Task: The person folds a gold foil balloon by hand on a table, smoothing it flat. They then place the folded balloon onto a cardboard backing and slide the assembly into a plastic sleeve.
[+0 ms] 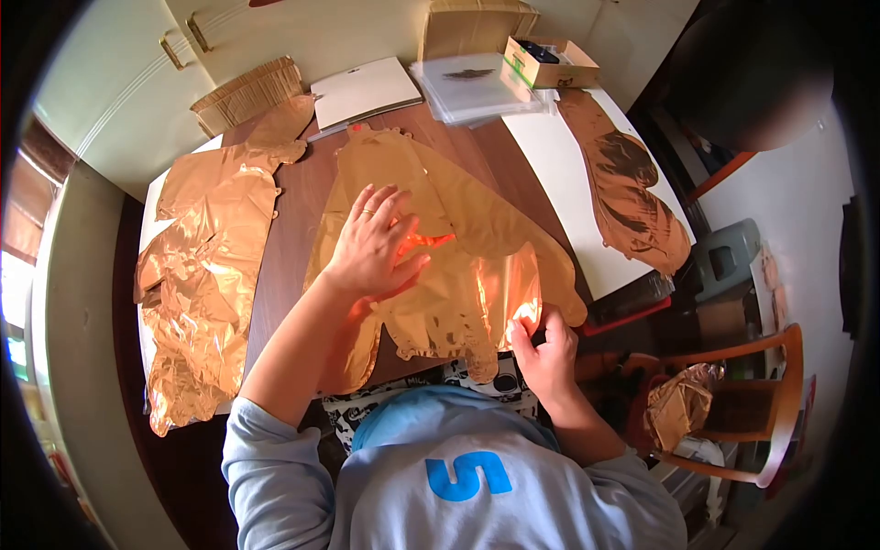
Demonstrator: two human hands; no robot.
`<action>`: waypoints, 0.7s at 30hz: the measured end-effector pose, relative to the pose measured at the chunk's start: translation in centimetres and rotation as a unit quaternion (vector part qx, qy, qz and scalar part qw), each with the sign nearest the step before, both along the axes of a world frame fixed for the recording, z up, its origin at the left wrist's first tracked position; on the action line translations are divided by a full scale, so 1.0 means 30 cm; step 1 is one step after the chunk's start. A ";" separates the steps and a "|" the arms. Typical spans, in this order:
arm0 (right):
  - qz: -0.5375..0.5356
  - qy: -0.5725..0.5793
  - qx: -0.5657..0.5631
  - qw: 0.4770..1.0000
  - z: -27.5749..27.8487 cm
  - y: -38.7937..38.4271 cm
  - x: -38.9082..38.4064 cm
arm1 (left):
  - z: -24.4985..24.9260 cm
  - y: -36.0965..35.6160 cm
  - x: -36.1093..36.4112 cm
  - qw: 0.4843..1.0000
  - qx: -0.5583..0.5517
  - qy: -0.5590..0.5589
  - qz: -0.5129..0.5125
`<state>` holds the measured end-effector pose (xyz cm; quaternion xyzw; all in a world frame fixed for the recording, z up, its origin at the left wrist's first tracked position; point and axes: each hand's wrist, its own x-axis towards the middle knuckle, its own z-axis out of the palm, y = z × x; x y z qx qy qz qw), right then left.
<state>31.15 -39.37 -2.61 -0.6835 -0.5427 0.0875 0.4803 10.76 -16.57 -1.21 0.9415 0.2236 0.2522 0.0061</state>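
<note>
A flat, copper-coloured foil balloon with small tabs along its edges lies across the middle of the brown table. My left hand is over its centre, fingers stretched out and slightly spread, a ring on one of them. An orange-red reflection shows in the foil beside those fingers. At the near right edge, my right hand pinches a raised, shiny fold of the balloon between thumb and fingers. The lower edge of the foil hangs close to my body.
A crinkled copper foil balloon lies on the left, another on the white board at right. Along the back are a cardboard piece, a white panel, clear plastic sleeves and a small box. A wooden chair stands at right.
</note>
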 end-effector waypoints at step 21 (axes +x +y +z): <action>-0.011 -0.057 0.016 0.998 -0.031 -0.012 -0.006 | -0.005 -0.101 0.051 0.987 -0.036 0.097 -0.119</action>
